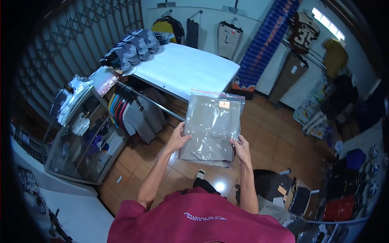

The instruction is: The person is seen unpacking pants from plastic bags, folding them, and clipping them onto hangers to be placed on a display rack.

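Between my two hands is a clear zip bag [210,129] with a folded grey-beige garment inside, a small orange label showing near its top and a red zip strip along its upper edge. More than one bag may be stacked here, as further edges show at its right side and bottom. My left hand [179,138] grips the left edge, thumb on top. On the right edge my right hand [242,149] does the same, its fingers partly hidden beneath. The bag is held over the floor, its top overlapping the near edge of the white table [186,67] in view.
Grey patterned folded goods [129,48] lie piled on the table's left end. A clothes rail [152,101] with hanging shirts [142,117] runs below it. To the left stands a glass display case [81,141]. Dark items and boxes [296,194] sit at my lower right.
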`<state>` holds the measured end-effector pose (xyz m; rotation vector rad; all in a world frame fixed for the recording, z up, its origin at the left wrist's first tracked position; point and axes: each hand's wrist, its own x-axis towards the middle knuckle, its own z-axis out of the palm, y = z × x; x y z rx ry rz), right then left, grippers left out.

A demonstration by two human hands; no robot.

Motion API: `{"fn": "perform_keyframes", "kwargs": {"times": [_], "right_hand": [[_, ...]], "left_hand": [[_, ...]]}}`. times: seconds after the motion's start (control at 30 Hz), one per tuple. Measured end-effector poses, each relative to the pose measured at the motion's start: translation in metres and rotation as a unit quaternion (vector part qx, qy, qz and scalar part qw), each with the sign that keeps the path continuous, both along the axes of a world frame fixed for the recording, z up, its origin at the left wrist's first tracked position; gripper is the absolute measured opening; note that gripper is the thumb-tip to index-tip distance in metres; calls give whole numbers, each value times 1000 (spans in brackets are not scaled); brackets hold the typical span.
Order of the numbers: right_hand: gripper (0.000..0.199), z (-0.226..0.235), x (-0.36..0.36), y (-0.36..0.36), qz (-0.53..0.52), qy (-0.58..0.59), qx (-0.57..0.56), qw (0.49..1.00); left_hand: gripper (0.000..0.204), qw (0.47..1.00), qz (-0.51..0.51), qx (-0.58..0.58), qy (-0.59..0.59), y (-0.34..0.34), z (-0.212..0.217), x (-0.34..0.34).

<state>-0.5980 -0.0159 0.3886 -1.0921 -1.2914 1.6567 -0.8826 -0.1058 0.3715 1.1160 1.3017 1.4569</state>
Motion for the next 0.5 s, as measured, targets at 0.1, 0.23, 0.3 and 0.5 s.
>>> {"fn": "perform_keyframes", "kwargs": {"times": [0.1,0.23,0.3,0.5], "right_hand": [[35,12,-46,32,5,45,34,998],[43,11,-94,84,41,47,60,996],[48,13,-118,108,61,16,65,996],[56,15,-175,180,32,-247,251,935]], "left_hand": [[58,997,71,-8,35,27,-1,-37],[59,988,118,-93,43,63,39,-73],[60,990,125,-56,41,84,24,-99],[65,941,238,-26,240,144,12,-155]]}}
